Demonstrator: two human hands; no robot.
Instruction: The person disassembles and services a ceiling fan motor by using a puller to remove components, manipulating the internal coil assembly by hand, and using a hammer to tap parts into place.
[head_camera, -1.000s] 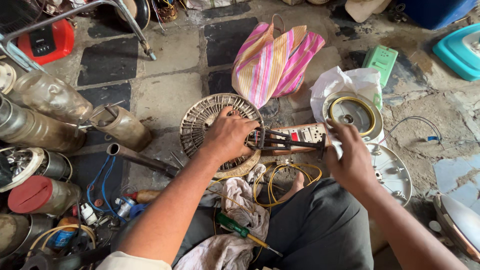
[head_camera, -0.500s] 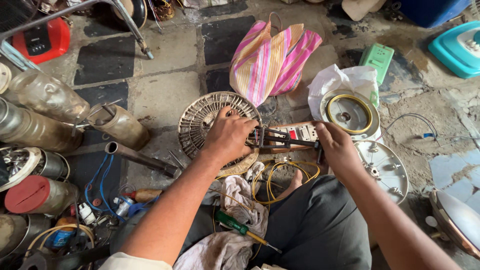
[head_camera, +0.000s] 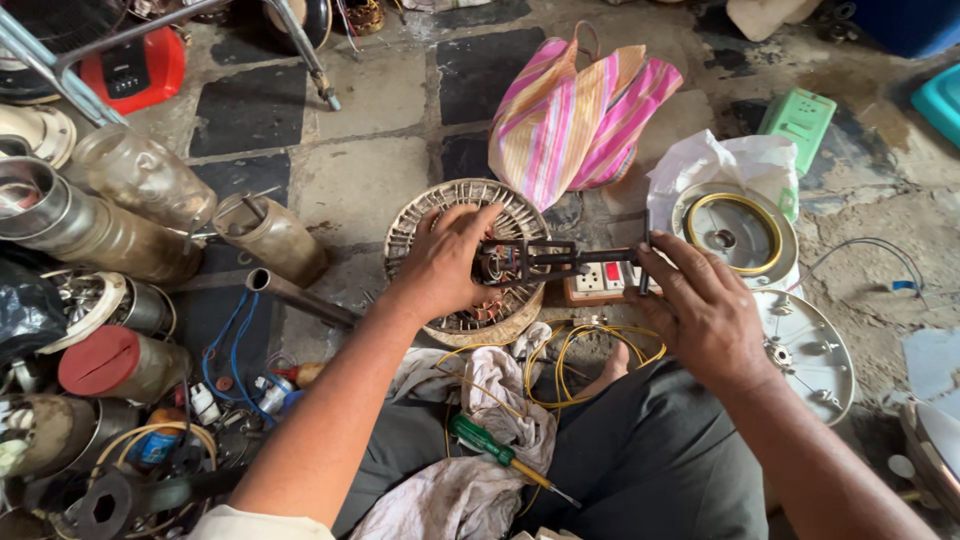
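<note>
Left hand (head_camera: 445, 262): grip closed around the head of a black metal puller (head_camera: 545, 260), held over a round slotted fan rotor (head_camera: 470, 262) on the floor. Right hand (head_camera: 700, 305): fingers closed on the puller's far end. White plastic bag (head_camera: 700, 165): holds a round yellow-ringed metal cover (head_camera: 735, 232). Striped fabric bag (head_camera: 580, 120): contents hidden.

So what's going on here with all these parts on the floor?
A person sits on a cluttered workshop floor, working with both bare hands on a dark metal puller-like tool. The left hand grips its claw end over a round ribbed fan part, while the right hand holds the handle end. A green-handled screwdriver lies on a rag in the lap, with yellow wires looped below the hands.
</note>
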